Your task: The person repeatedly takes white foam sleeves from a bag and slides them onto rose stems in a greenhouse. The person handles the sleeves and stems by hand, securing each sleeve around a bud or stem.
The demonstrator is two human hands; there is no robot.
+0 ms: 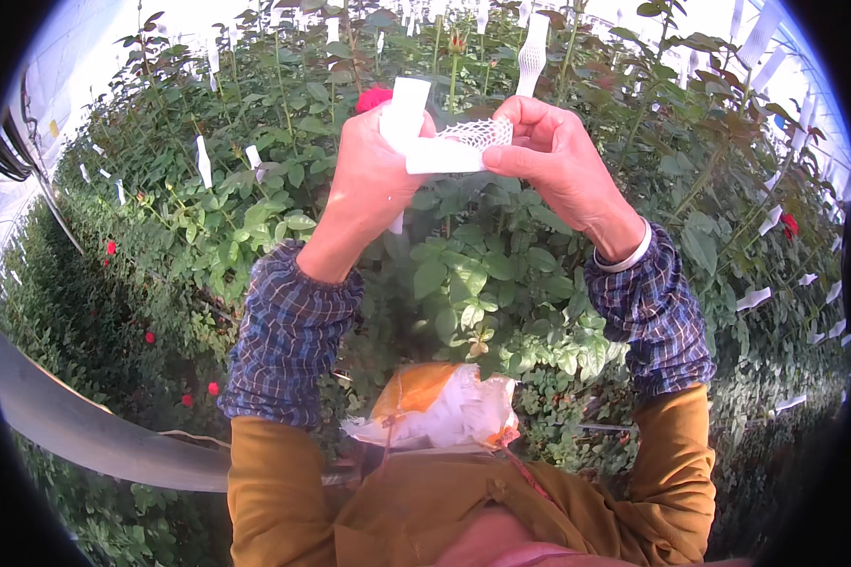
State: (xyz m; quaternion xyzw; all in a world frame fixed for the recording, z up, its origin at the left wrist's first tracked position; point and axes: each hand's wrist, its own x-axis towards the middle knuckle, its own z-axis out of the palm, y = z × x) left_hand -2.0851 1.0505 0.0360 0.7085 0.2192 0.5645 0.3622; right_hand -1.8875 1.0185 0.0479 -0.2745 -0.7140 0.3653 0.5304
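Observation:
Several white foam net sleeves [405, 106] are gripped in my left hand [372, 159], one standing up and another lying sideways towards the right. My right hand [557, 152] pinches the far end of the sideways foam net sleeve [479, 135] between thumb and fingers. Its mesh is spread there, so the holes show. Just behind my left hand a red rose bloom [374, 99] is partly hidden. Beyond the gap between my hands, a rose bud [457, 44] stands upright on its green stem.
An orange and white bag [415, 390] at my waist holds a heap of white sleeves [447, 418]. Dense rose bushes [461, 273] surround me, many buds wearing white net sleeves [532, 57]. A grey curved bar or pipe [113, 443] runs along the lower left.

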